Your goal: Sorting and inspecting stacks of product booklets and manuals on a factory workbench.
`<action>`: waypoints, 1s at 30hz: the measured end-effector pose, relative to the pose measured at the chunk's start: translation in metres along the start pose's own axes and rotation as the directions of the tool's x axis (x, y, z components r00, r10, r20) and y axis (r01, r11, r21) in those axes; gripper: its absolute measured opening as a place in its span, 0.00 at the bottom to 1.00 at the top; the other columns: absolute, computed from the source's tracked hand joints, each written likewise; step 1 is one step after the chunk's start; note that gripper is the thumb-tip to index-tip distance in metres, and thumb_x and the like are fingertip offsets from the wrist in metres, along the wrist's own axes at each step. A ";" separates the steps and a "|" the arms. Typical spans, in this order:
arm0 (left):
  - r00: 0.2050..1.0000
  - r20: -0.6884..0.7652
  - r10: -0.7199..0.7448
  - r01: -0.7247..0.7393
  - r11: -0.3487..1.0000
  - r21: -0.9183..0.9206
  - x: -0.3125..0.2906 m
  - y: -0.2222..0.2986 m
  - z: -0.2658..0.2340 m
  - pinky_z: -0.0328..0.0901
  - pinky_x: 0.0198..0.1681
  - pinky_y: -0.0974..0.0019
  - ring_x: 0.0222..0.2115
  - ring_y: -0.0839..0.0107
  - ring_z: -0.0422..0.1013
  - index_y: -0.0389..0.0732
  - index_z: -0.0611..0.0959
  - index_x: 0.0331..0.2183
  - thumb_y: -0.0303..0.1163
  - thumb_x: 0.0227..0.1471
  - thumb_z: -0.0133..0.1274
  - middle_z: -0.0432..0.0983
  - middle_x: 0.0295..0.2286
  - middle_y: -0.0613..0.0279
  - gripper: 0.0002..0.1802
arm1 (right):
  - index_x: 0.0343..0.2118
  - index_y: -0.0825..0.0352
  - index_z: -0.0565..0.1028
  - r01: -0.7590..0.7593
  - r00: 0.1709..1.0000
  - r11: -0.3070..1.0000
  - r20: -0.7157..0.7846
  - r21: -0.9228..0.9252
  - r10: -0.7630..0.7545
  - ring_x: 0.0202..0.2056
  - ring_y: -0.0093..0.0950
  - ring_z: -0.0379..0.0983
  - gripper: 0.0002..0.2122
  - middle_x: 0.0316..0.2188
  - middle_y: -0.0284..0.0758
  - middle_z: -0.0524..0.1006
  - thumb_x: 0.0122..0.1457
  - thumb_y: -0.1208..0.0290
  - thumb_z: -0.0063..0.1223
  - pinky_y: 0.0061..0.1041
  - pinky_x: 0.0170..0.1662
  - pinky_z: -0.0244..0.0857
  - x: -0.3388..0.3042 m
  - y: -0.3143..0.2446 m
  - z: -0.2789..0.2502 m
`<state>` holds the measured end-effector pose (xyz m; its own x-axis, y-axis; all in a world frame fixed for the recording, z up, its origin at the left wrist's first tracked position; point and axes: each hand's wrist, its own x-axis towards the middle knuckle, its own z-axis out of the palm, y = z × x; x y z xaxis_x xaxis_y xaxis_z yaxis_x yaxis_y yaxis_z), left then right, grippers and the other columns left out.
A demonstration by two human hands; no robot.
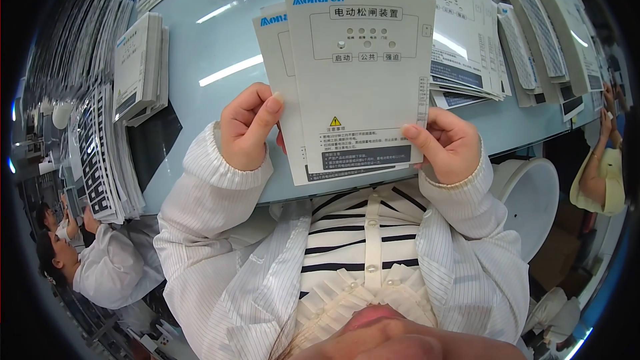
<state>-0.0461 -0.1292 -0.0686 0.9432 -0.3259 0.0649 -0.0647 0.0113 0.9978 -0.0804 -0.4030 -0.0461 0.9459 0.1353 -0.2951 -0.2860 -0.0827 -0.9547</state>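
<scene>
Two light-grey printed panel labels are held up over the table, fanned and overlapping. The front label (363,87) has a blue logo, small round holes, a yellow warning triangle and a dark strip near its bottom. Behind it, the rear label (275,47) shows mainly along its left side. My left hand (248,130) is closed on the rear label's left edge, thumb in front and fingers partly hidden. At the front label's lower right edge, my right hand (450,147) pinches with the thumb on its face; the fingers behind are mostly hidden.
Similar labels lie in a fanned pile (453,33) at the right. Beyond it stand several grey panel stacks (560,27). A small stack (133,63) and tall piles of thin sheets (73,40) fill the left side. A white bin (537,200) stands below the table's right edge. People (113,263) work nearby.
</scene>
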 end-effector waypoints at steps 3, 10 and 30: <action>1.000 -0.023 -0.012 0.011 1.000 -0.002 0.000 0.001 0.000 0.62 0.20 0.76 0.15 0.79 0.67 0.36 0.70 0.28 0.36 0.58 0.41 0.71 0.19 0.62 0.13 | 0.36 0.72 0.73 0.048 0.994 0.998 -0.095 -0.049 -0.053 0.22 0.14 0.70 0.11 0.25 0.33 0.76 0.52 0.72 0.55 0.10 0.18 0.60 0.000 0.004 -0.003; 0.999 -0.048 0.022 -0.022 1.000 -0.004 -0.001 -0.004 0.000 0.61 0.18 0.77 0.14 0.79 0.66 0.35 0.71 0.27 0.36 0.57 0.42 0.70 0.18 0.64 0.14 | 0.35 0.71 0.73 0.160 0.962 0.985 -0.211 -0.064 -0.170 0.22 0.13 0.69 0.10 0.24 0.32 0.76 0.51 0.75 0.57 0.08 0.17 0.56 0.001 0.004 -0.010; 0.998 -0.069 0.014 -0.018 0.998 -0.060 -0.001 -0.004 0.000 0.59 0.17 0.77 0.14 0.80 0.64 0.37 0.71 0.27 0.37 0.57 0.41 0.70 0.18 0.64 0.14 | 0.36 0.72 0.73 0.317 0.801 0.944 -0.505 -0.096 -0.320 0.21 0.11 0.66 0.12 0.26 0.30 0.76 0.49 0.75 0.59 0.08 0.18 0.54 0.015 0.004 -0.048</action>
<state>-0.0463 -0.1288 -0.0725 0.9624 -0.2597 0.0796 -0.0622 0.0744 0.9953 -0.0600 -0.4491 -0.0527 0.9272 -0.3637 0.0894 0.0446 -0.1300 -0.9905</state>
